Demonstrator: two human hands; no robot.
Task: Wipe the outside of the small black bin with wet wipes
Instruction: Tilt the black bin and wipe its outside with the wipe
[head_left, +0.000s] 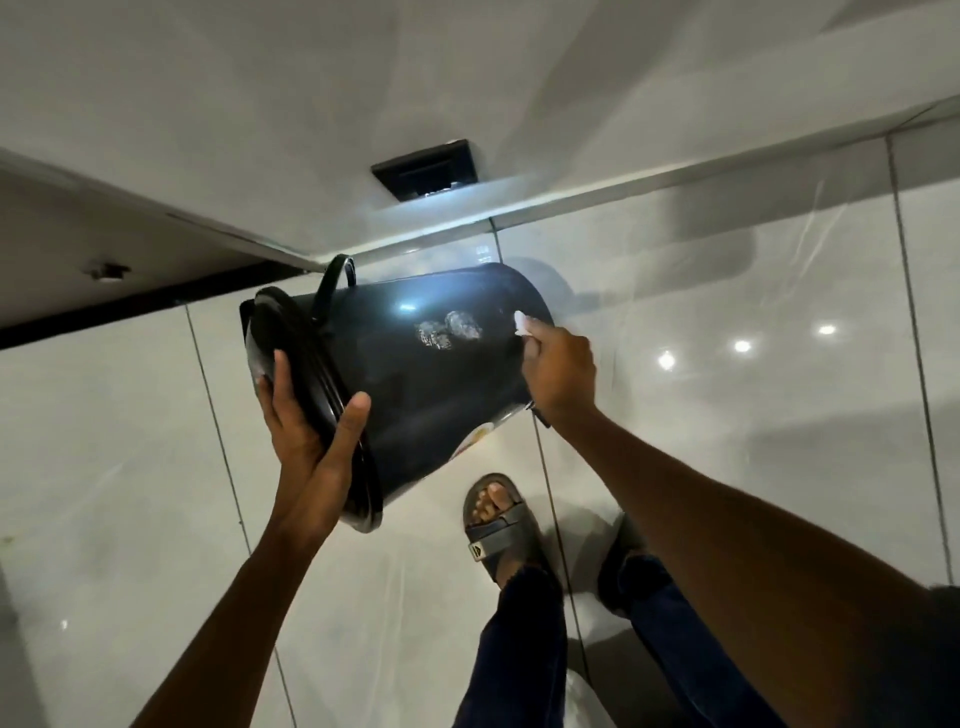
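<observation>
The small black bin (415, 374) is held tipped on its side above the tiled floor, its lid end to the left and its base to the right. My left hand (311, 431) grips the lidded rim, thumb over the edge. My right hand (558, 374) presses a white wet wipe (521, 322) against the bin's outer wall near the base. Whitish smudges (449, 327) show on the wall just left of the wipe. A thin black handle (332, 280) arches over the rim.
Glossy white floor tiles (727, 415) lie below, with a white wall (260, 104) behind and a black socket plate (423, 169) on it. A dark skirting strip (130, 306) runs at the left. My sandalled foot (496, 525) and dark trouser legs stand under the bin.
</observation>
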